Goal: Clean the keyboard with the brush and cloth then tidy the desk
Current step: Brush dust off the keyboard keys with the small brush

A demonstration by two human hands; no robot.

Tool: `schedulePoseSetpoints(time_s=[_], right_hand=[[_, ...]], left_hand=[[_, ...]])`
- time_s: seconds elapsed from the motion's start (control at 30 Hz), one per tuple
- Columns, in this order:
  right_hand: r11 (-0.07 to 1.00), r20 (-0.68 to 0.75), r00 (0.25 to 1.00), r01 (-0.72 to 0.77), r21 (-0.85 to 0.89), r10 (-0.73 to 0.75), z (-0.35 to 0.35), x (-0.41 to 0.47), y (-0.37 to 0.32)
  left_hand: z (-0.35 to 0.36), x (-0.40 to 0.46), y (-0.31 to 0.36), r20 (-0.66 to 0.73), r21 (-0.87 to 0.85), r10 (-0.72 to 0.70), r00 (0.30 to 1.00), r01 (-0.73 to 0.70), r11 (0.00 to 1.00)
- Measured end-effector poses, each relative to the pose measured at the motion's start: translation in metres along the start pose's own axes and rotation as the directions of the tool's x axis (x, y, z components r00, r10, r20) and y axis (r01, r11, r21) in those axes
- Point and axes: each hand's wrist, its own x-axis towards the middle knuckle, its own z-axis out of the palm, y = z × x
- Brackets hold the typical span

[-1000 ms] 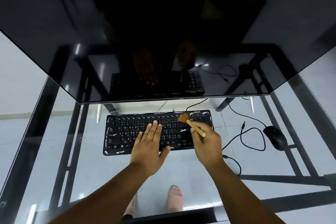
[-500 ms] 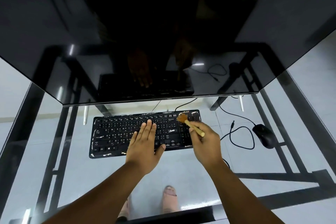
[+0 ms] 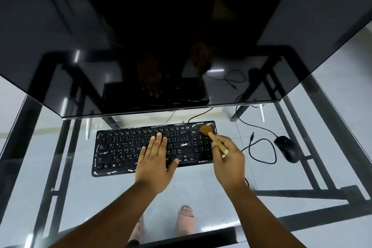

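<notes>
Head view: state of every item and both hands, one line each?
keyboard: flat on glass desk, edges worn
brush: bristles on keyboard's right end
right hand: gripping brush handle
left hand: open, pressed flat on keys
mouse: idle, right of keyboard
monitor: dark

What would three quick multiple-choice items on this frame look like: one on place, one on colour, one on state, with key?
1. Where are the bristles of the brush?
A. on the keyboard's top right corner
B. on the mouse
C. on the monitor screen

2. What colour is the keyboard?
A. white
B. black with worn pale patches
C. red

3. What is the left hand doing?
A. gripping the cable
B. lying flat on the keys
C. lifting the keyboard off the glass desk

Key: 1 A, the bristles sit by the logo at the top right corner, held by the right hand. 2 B, the casing is black with pale chips along its edges. 3 B, the fingers are spread flat over the middle keys.
</notes>
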Motion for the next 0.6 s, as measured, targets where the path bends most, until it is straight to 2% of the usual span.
schedulePoseSetpoints(time_s=[0.07,0.17,0.23,0.37,0.5,0.6], right_hand=[[1.0,0.083,0.996,0.018,-0.002,-0.018,-0.001,-0.001,0.0],[0.995,-0.012,1.0,0.001,-0.1,-0.002,-0.004,0.003,0.004],[0.991,-0.033,0.998,0.044,-0.123,-0.049,-0.003,0.004,0.0],[0.985,0.087,0.986,0.15,-0.087,-0.143,0.002,0.002,-0.007],[0.959,-0.041,0.99,0.117,-0.257,-0.132,-0.003,0.004,-0.004],[0.965,0.012,0.98,0.199,-0.169,-0.2,0.004,0.001,-0.015]], left_hand=[[0.0,0.0,0.001,0.002,0.014,-0.009,1.0,0.009,1.0],[0.001,0.0,0.003,-0.002,0.019,-0.026,1.0,0.026,0.999],[0.001,-0.001,0.005,-0.002,0.015,-0.034,0.999,0.034,0.999],[0.0,-0.001,0.008,-0.003,0.005,-0.057,0.998,0.057,0.998],[-0.003,-0.005,0.002,-0.022,-0.025,-0.07,0.997,0.069,0.997],[-0.009,-0.01,-0.013,-0.035,-0.032,-0.074,0.997,0.073,0.997]])
